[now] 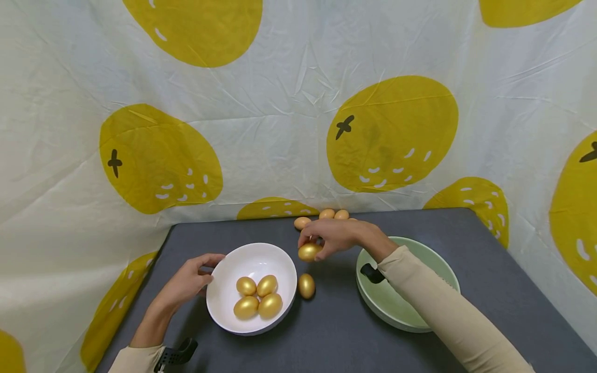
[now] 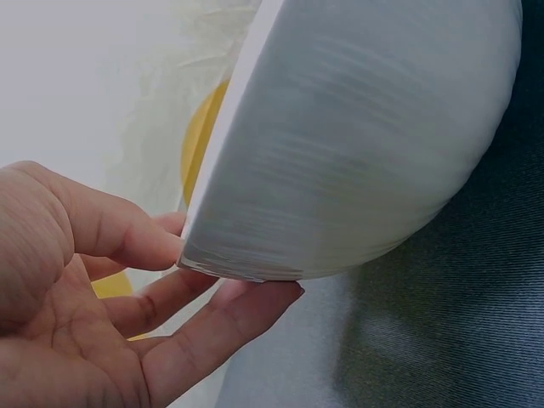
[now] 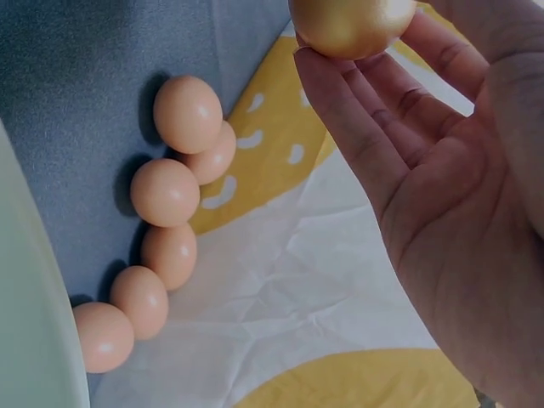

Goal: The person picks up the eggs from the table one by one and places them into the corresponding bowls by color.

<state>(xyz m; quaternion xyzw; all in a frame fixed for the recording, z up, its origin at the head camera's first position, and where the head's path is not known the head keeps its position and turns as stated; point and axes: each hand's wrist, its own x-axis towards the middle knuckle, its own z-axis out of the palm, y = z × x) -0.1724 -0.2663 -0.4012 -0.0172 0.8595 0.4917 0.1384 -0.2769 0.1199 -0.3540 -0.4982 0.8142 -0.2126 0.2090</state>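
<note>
A golden egg (image 1: 309, 252) is pinched between the thumb and fingers of my right hand (image 1: 338, 234), raised over the table. My left hand (image 1: 186, 282) grips the left side of a white bowl (image 1: 249, 255). In the left wrist view, the thumb is at the bowl's rim (image 2: 225, 183) and fingers touch its outer wall. Several golden eggs (image 1: 270, 306) lie together in that bowl. Just right of it, a single golden egg (image 1: 306, 286) rests on the table. Several brown eggs (image 3: 165, 193) sit at the table's back edge, partly hidden behind my right hand in the head view.
A green bowl (image 1: 406, 313) stands on the right under my right forearm, its inside partly covered by the sleeve. The dark table (image 1: 336, 336) meets a white cloth (image 1: 275, 145) with yellow fruit prints along its back edge.
</note>
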